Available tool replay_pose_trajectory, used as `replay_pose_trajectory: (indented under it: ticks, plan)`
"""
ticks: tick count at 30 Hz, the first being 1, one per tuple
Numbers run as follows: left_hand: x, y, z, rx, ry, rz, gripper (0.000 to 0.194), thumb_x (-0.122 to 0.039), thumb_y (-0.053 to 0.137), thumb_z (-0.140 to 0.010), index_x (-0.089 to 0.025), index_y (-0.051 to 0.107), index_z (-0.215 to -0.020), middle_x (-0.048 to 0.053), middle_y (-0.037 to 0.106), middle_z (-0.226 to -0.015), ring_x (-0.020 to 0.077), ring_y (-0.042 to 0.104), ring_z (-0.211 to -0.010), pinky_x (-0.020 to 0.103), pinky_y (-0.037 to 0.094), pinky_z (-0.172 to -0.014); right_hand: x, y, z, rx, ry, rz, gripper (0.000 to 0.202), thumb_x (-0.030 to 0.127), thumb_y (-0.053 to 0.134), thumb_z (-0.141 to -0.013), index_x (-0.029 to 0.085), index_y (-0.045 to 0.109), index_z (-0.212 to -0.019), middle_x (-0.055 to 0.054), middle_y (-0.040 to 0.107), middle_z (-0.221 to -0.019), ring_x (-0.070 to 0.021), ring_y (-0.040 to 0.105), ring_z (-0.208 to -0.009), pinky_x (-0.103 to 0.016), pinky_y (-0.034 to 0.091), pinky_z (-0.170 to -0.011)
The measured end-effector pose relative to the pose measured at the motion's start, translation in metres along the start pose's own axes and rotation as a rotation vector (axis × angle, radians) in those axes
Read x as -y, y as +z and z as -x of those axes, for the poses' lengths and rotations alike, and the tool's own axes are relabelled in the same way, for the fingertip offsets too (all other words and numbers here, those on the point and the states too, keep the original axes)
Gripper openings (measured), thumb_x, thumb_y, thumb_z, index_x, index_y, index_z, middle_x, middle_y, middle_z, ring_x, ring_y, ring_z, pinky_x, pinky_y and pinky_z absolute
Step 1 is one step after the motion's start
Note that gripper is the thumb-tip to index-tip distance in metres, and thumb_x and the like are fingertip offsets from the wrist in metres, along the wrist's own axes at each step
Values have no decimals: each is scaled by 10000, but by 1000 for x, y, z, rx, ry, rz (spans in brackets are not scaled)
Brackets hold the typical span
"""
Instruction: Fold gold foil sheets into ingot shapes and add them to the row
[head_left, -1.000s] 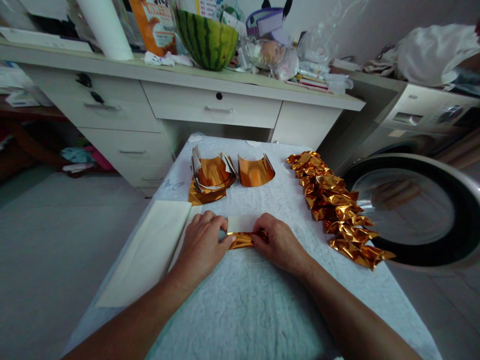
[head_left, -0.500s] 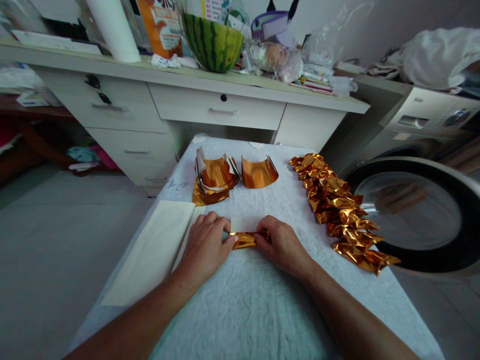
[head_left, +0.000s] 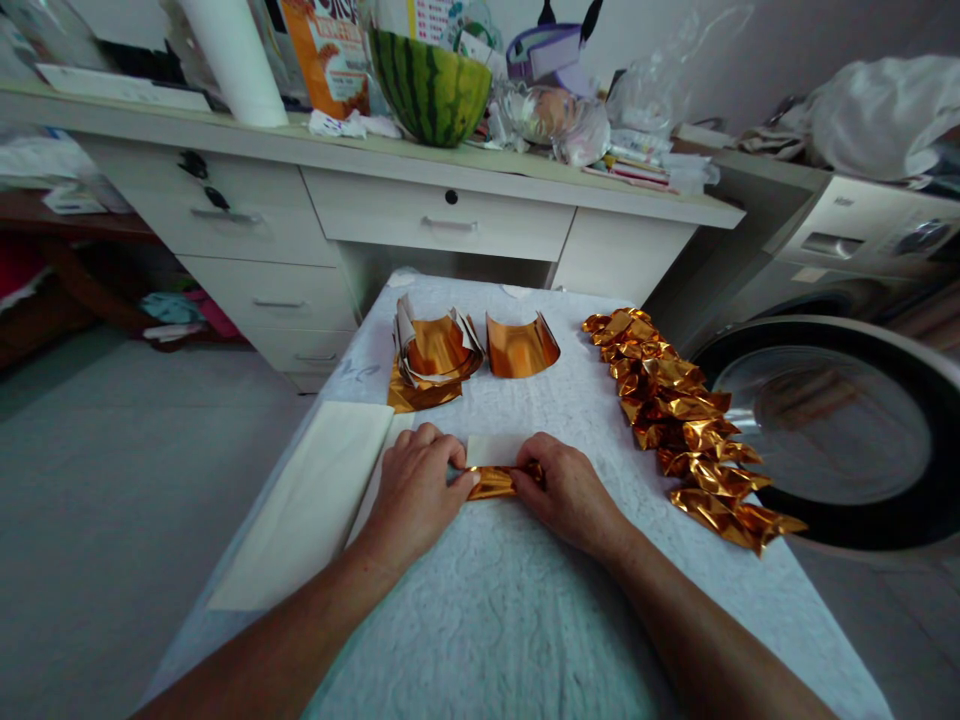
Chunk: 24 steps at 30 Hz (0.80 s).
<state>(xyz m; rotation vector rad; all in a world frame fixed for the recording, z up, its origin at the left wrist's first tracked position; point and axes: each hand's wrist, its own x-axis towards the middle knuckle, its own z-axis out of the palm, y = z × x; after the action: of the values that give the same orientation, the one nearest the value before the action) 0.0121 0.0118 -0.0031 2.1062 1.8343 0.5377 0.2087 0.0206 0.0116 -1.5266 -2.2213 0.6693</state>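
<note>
A small strip of shiny gold foil with a pale sheet part behind it lies between my hands on the cloth-covered table. My left hand pinches its left end between thumb and fingers. At its right end, my right hand grips the crumpled foil. Beyond my hands stand a stack of curved gold sheets and a single curved gold sheet. A row of twisted gold foil pieces runs down the table's right side.
White paper sheets lie left of my left hand. Behind the table is a white counter bearing a cut watermelon, a paper roll and plastic bags. An open washing machine door stands beside the table's right edge.
The whole view has shifted slightly, so things appear a little further right. Both hands keep their hold on the foil, with hardly any visible movement.
</note>
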Motion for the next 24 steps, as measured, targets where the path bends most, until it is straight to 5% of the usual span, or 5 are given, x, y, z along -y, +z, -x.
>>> replay_pose_trajectory:
  ticks: [24]
  plan:
    - [-5,-1,-2,77,-3,137,124,-145,678,-782,-212,578,-754,-21,680,-726,175,618,-729,285,395,-681,-2,2,0,-3,-25,13,77,149,612,-831,170,586,-762,-3,586,-756,-120,501,-665,-240,323,-604]
